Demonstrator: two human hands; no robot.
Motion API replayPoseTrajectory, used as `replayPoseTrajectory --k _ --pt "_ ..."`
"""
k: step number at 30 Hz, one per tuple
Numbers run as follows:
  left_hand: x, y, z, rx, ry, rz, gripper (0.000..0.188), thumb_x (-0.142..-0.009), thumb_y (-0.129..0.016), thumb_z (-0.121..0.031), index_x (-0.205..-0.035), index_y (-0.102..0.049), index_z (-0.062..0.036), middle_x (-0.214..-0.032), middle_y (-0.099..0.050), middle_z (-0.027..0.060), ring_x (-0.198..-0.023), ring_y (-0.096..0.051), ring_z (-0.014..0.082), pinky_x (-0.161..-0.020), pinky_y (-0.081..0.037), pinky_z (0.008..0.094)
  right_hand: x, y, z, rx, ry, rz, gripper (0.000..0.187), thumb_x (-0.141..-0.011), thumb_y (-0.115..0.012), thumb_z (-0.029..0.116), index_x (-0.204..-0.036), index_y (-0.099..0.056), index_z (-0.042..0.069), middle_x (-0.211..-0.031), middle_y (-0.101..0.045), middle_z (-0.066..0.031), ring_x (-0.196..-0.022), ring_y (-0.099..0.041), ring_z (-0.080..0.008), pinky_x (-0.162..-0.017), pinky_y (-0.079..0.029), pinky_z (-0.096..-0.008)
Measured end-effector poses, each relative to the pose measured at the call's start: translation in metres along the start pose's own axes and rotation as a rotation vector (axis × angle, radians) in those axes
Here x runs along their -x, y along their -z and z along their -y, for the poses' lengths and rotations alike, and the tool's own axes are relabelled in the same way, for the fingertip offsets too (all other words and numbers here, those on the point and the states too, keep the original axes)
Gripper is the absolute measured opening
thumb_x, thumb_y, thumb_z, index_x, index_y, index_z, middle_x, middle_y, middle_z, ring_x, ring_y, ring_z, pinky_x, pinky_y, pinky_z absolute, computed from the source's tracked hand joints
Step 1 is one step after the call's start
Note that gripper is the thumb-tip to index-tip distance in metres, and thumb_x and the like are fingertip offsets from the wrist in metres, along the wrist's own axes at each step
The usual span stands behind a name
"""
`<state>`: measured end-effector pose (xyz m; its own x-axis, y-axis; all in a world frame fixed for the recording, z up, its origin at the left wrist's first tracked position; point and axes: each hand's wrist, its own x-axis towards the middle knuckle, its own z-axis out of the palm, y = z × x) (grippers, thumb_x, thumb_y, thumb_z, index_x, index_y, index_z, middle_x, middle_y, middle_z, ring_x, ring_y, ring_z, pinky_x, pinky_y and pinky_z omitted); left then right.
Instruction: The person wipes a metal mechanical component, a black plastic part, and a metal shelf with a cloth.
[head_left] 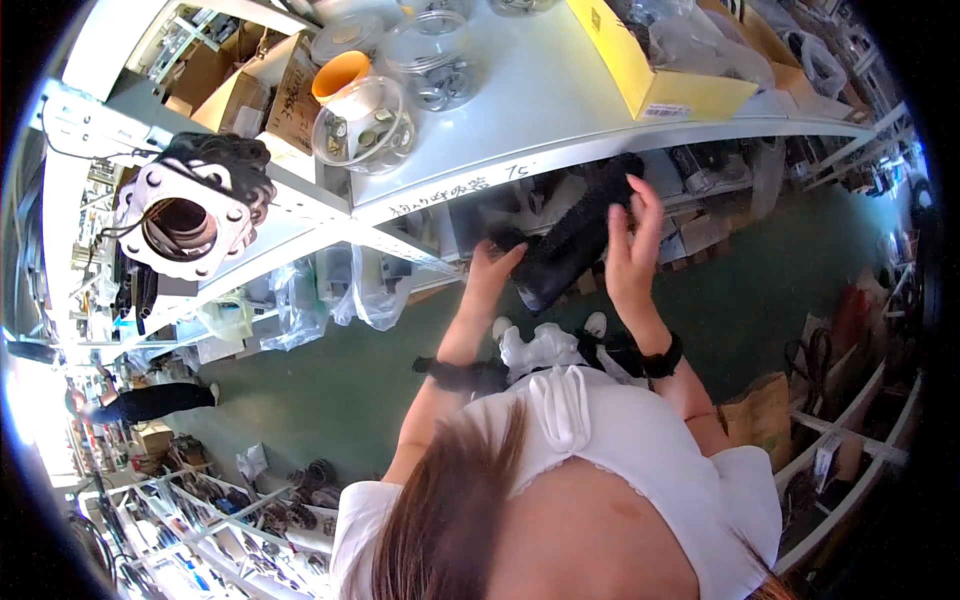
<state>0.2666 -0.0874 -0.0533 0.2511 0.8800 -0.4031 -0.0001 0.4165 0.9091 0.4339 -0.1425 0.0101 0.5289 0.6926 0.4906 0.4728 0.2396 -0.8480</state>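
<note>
A long black part with a dark, rough-looking upper side hangs slantwise in front of the shelf, its far end up to the right. What kind of part it is I cannot make out. My left hand grips its near left end, thumb on top and fingertips partly hidden. My right hand is on its right side, fingers stretched out and apart, with fingertips against the upper end. Both wrists wear dark bands.
On the white shelf stand a clear tub of small rings, another clear tub, an orange cup and a yellow box. A metal flanged part sits at left. Far left is another person.
</note>
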Motion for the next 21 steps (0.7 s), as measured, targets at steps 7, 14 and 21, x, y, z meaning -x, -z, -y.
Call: replayPoseTrajectory --k 7,14,21 --pt "0.000 0.006 0.020 0.024 -0.417 -0.145 0.071 -0.074 -0.063 -0.005 -0.131 -0.021 0.0011 -0.093 -0.054 0.0118 -0.075 -0.052 0.0138 -0.061 -0.044 0.0224 0.008 -0.053 -0.001 0.256 0.262 0.181 0.057 -0.079 -0.058 0.019 -0.124 -0.032 -0.003 -0.122 -0.039 -0.0236 -0.113 -0.038 -0.0385 -0.093 -0.032 -0.0421" --pt "0.019 0.037 0.004 -0.300 -0.554 -0.114 0.045 -0.082 -0.049 -0.009 -0.125 -0.037 -0.0027 -0.100 -0.058 0.0112 -0.088 -0.054 0.0181 -0.077 -0.042 0.0284 0.025 -0.117 0.029 0.180 0.596 0.515 0.056 -0.076 -0.055 0.007 -0.124 -0.029 -0.007 -0.121 -0.036 -0.0299 -0.115 -0.034 -0.0433 -0.097 -0.029 -0.0472" --pt "0.014 0.091 0.011 -0.116 -0.385 -0.221 0.030 -0.081 -0.048 -0.007 -0.109 -0.049 0.0038 -0.099 -0.059 0.0145 -0.090 -0.054 0.0179 -0.079 -0.042 0.0284 0.029 -0.185 0.026 0.296 0.862 0.607 0.045 -0.077 -0.047 0.007 -0.120 -0.040 -0.002 -0.119 -0.043 -0.0185 -0.114 -0.039 -0.0311 -0.098 -0.030 -0.0398"
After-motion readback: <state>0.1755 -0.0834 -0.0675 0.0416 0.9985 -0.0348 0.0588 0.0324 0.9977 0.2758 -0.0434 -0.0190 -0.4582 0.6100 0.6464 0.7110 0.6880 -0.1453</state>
